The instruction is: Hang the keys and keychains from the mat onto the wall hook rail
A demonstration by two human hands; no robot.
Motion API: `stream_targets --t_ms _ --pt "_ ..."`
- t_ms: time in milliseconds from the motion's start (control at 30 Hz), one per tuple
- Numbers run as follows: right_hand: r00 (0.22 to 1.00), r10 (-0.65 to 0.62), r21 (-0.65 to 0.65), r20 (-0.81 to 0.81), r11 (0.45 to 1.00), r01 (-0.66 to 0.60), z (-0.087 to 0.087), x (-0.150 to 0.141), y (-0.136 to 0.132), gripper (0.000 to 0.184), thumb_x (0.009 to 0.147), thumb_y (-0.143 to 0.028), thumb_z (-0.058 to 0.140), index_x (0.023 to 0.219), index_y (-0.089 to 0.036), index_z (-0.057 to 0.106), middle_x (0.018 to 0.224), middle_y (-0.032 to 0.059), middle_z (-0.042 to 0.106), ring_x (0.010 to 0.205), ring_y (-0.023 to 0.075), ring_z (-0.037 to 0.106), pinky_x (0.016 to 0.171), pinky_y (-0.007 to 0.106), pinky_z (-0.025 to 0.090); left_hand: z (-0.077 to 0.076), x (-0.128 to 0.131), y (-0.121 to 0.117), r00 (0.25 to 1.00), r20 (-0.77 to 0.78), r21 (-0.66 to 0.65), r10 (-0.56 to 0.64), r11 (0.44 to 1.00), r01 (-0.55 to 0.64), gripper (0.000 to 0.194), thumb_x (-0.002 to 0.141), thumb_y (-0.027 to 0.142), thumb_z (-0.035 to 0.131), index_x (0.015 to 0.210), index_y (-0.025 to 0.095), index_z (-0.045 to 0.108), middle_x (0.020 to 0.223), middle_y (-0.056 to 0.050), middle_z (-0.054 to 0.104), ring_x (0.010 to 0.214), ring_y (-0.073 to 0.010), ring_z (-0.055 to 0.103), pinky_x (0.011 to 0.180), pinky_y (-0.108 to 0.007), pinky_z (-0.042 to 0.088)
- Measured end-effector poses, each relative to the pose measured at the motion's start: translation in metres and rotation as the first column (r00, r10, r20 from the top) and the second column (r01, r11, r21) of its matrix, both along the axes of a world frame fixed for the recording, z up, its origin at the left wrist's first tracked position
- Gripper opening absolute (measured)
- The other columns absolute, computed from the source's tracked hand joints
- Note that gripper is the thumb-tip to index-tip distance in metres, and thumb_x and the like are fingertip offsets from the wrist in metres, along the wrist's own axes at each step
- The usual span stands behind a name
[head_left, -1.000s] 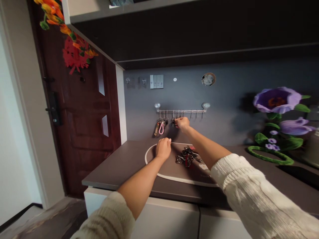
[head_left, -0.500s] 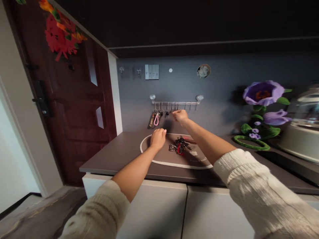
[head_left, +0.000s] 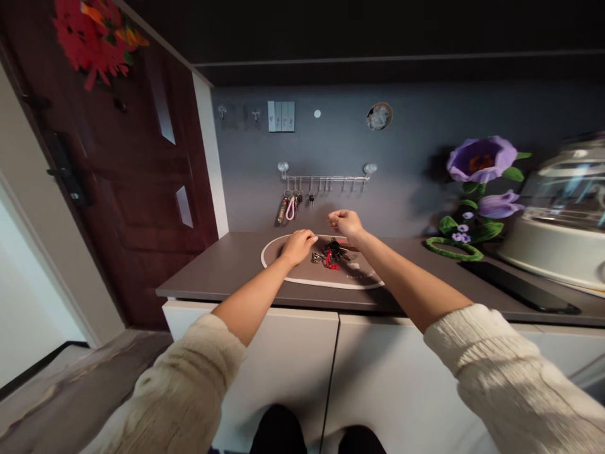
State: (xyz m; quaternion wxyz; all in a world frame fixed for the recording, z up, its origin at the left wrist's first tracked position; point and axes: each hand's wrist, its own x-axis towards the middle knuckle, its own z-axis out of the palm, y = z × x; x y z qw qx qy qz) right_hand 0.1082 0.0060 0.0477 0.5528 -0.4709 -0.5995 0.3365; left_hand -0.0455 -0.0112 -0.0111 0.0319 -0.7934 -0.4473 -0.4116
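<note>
A pile of keys point(head_left: 331, 255) with a red tag lies on an oval grey mat point(head_left: 278, 272) on the dark countertop point(head_left: 222, 271). My left hand point(head_left: 297, 244) rests on the mat just left of the pile, fingers curled under. Above the pile's right side hovers my right hand point(head_left: 346, 222), a loose fist with nothing showing in it. On the wall behind, a metal hook rail point(head_left: 331, 179) carries a brown fob and a pink loop point(head_left: 287, 208) at its left end, and a small black key point(head_left: 311, 200) beside them. The other hooks are bare.
A dark red door point(head_left: 123, 176) stands at the left. Purple fabric flowers point(head_left: 479, 161) and a white appliance with a clear lid point(head_left: 558, 221) occupy the counter's right side. Light switches point(head_left: 280, 116) sit above the rail. White cabinet doors are below the counter.
My right hand has left the hook rail and dropped back above the key pile; the small black key stays hanging. The camera has tilted down and backed away. My left hand stays put.
</note>
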Motion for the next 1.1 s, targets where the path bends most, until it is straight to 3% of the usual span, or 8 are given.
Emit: stream_targets --t_ms 200,367,533,667,1100 --pt "0.991 0.006 0.085 0.135 0.996 -0.018 -0.034 0.01 -0.008 0.011 0.073 -0.022 0.052 0.07 -0.014 0.058 0.065 0.0014 0.057 0.057 0.0078 0.049 0.056 0.02 0.04 -0.001 -0.002 -0.01 0.998 -0.028 -0.088 -0.054 0.995 0.051 0.016 0.077 0.023 0.047 0.076 0.016 0.062 0.078 -0.003 0.063 0.071 -0.013 0.053 0.068 -0.024 0.039" --pt "0.944 -0.053 0.199 0.325 0.98 -0.013 -0.052 0.014 -0.019 0.015 0.074 -0.026 0.052 0.074 -0.014 0.061 0.074 0.0034 0.063 0.067 0.0109 0.053 0.066 0.022 0.041 -0.004 -0.004 -0.012 0.996 -0.078 -0.168 -0.051 0.985 0.037 0.023 0.075 0.032 0.048 0.068 0.016 0.062 0.069 -0.002 0.062 0.062 -0.0117 0.05 0.061 -0.023 0.037" --pt "0.825 -0.116 0.235 0.553 0.972 -0.021 -0.051 0.011 -0.037 0.016 0.076 -0.024 0.05 0.079 -0.017 0.064 0.078 0.0033 0.066 0.071 0.0127 0.055 0.073 0.024 0.04 -0.008 -0.009 -0.011 0.992 -0.117 -0.241 -0.041 0.97 0.012 0.023 0.072 0.036 0.051 0.066 0.016 0.061 0.07 -0.001 0.063 0.061 -0.0114 0.05 0.058 -0.023 0.035" --pt "0.762 -0.156 0.27 0.628 0.962 -0.026 -0.052 0.01 -0.039 0.018 0.076 -0.023 0.049 0.081 -0.017 0.065 0.079 0.0037 0.066 0.074 0.0141 0.056 0.074 0.024 0.04 -0.006 -0.01 -0.014 0.99 -0.112 -0.299 -0.08 0.953 0.044 0.02 0.07 0.034 0.052 0.067 0.016 0.061 0.068 0.0 0.062 0.061 -0.0116 0.05 0.057 -0.023 0.034" --pt "0.734 -0.195 0.296 0.651 0.955 -0.009 -0.056 0.01 -0.03 0.019 0.077 -0.024 0.05 0.081 -0.016 0.066 0.078 0.0053 0.067 0.074 0.0148 0.057 0.075 0.026 0.04 -0.004 -0.011 -0.012 0.995 -0.07 -0.366 -0.074 0.93 0.044 0.019 0.065 0.032 0.054 0.064 0.015 0.062 0.062 0.0 0.061 0.058 -0.0118 0.048 0.052 -0.023 0.031"
